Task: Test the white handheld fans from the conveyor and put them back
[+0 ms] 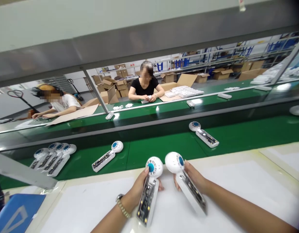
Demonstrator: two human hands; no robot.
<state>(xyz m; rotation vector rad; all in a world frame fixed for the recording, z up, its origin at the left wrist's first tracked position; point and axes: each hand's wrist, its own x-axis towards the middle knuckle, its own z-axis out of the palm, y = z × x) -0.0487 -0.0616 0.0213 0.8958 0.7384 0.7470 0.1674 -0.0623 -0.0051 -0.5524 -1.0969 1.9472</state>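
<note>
**Left device point(153, 199) and right device point(186, 186) gripped side by side**

Each has a white casing: a rounded head with a blue disc point(151, 167), joined to a long rectangular handle whose open face shows a dark circuit board point(146, 197) (small yellow spots dot the left one). The left hand point(139, 184) is clamped around its device near the neck, thumb at the disc, fingertips point(161, 186) showing past the far side. The right hand point(194, 176) is likewise closed on the other, thumb beside the disc, fingertips emerging opposite; how the hidden fingers bend, I cannot tell. Both devices sit between thumb and fingers over the white work surface point(86, 207), heads near each other but apart, pointing toward the green belt point(142, 147), handles slanting back.
</note>
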